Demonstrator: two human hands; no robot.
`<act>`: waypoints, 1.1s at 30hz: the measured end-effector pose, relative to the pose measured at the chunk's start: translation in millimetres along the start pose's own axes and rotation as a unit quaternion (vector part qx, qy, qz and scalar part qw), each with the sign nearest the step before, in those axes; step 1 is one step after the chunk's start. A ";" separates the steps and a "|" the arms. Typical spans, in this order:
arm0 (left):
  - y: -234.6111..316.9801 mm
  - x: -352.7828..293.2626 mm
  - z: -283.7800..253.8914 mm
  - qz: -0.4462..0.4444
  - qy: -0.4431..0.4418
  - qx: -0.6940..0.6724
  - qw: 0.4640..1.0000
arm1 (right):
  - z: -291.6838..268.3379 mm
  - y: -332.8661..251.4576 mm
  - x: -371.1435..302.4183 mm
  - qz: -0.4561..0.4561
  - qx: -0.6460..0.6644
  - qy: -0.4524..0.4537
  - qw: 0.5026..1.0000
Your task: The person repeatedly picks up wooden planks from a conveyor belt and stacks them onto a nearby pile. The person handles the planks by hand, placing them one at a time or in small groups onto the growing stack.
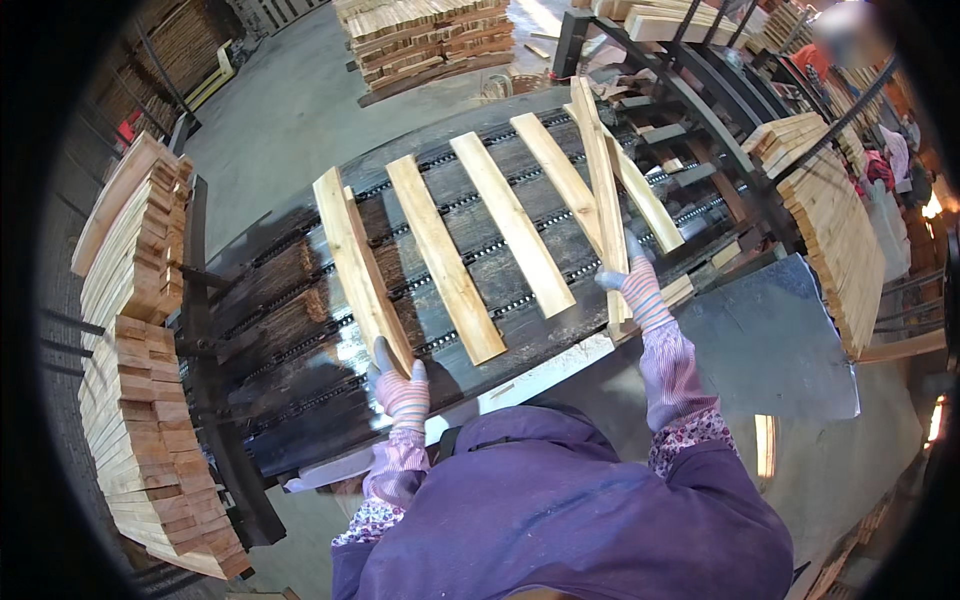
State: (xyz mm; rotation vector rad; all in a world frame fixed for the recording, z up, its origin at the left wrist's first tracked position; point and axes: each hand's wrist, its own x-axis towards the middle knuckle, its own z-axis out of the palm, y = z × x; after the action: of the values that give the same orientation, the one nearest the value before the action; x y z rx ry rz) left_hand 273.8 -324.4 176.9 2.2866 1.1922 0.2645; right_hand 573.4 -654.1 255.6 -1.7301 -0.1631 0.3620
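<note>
My left hand [403, 394], in a striped knit glove with grey fingertips, is closed on the near end of a wooden board [352, 265]. That board is tipped up, with another piece showing along its right side. My right hand [640, 285], gloved alike, grips a second board [606, 195] near its lower end. This one slants across a flat board [560, 180] and stands partly on edge. Between my hands two boards, a left one [446, 260] and a right one [512, 225], lie flat on the dark chain conveyor [290, 330]. One more board [650, 205] lies right of my right hand.
Stacked boards [150, 400] line a rack at the left. Another stack [835, 240] stands at the right beside a grey metal sheet [770, 335]. A lumber pile [430, 45] sits on the floor beyond the conveyor. Black metal bars [690, 90] rise at the far right, with a person [845, 50] behind.
</note>
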 end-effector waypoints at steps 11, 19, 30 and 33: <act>-53.0 35.8 -32.7 -0.106 -0.050 -0.096 0.988 | 12.2 18.0 50.7 0.033 -0.441 0.014 0.897; 27.3 2.2 1.1 -0.060 -0.059 -0.446 0.891 | 65.0 -13.3 56.9 0.110 -0.552 -0.063 0.824; 74.4 6.4 0.0 -0.208 -0.157 -0.021 0.965 | -12.9 -12.6 101.1 0.023 -0.414 -0.008 0.910; -0.8 2.7 27.1 -0.070 -0.018 -0.204 0.976 | -24.3 -1.1 117.5 0.020 -0.591 -0.031 0.806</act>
State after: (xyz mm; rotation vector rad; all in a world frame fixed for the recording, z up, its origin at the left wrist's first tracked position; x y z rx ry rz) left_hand 285.8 -332.0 153.7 1.8373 1.1537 0.3760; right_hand 692.0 -640.4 242.9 -2.9679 -0.4707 0.3679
